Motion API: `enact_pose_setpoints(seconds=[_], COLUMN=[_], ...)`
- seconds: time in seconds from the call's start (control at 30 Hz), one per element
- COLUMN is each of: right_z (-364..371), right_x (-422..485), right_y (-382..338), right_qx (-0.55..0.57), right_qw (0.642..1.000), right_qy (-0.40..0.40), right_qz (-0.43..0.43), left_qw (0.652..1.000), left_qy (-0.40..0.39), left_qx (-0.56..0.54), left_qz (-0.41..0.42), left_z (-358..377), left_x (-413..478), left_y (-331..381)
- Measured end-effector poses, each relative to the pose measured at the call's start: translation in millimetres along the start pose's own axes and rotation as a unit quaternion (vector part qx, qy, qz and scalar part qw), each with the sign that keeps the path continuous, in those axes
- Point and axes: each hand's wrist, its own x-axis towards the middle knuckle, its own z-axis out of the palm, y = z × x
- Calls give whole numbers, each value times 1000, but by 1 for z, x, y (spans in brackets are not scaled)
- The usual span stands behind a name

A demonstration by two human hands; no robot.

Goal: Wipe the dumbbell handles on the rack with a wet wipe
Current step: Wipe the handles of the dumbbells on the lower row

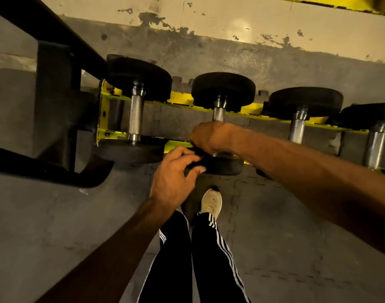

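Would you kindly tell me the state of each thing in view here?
First dumbbell: racked, handle bare, untouched.
Second dumbbell: racked, held by both hands.
Third dumbbell: racked, untouched.
Fourth dumbbell: racked, untouched, at the frame edge.
Right hand: curled round the second handle; wipe not visible.
Left hand: grips that dumbbell's near head.
Rack: holds four dumbbells.

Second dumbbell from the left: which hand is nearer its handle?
Right. The right hand is curled round the handle itself; the left hand is lower, its fingers gripping the edge of that dumbbell's near head.
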Motion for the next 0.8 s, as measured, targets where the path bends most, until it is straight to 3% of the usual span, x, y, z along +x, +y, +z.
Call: enact_pose_setpoints(seconds=[0.17, 0.27, 0.33, 0.43, 0.53, 0.6, 0.8], right_z=[-6, 13, 27, 49, 66, 70, 69], right_x=[-25, -42, -51, -54, -40, -30, -16], right_y=[9, 22, 26, 28, 33, 37, 47], right_qx=[8, 118, 248, 441, 507, 548, 612], right_qw=[1000, 988, 952, 848, 785, 765, 753], right_qy=[19, 91, 119, 151, 162, 130, 21], right_qz=[-7, 50, 135, 254, 317, 313, 240], left_qw=[1000, 1000, 1000, 1000, 1000, 1000, 999], left_qy=[1, 1, 2, -2, -6, -5, -13], left_qx=[-21, -24, -24, -25, -26, -28, -31], left_qz=[4, 8, 5, 1, 0, 2, 2], left_z=[0, 0, 0, 0, -1, 0, -2], left_x=[2, 3, 3, 3, 3, 3, 5], left_y=[-2, -2, -1, -1, -2, -3, -2])
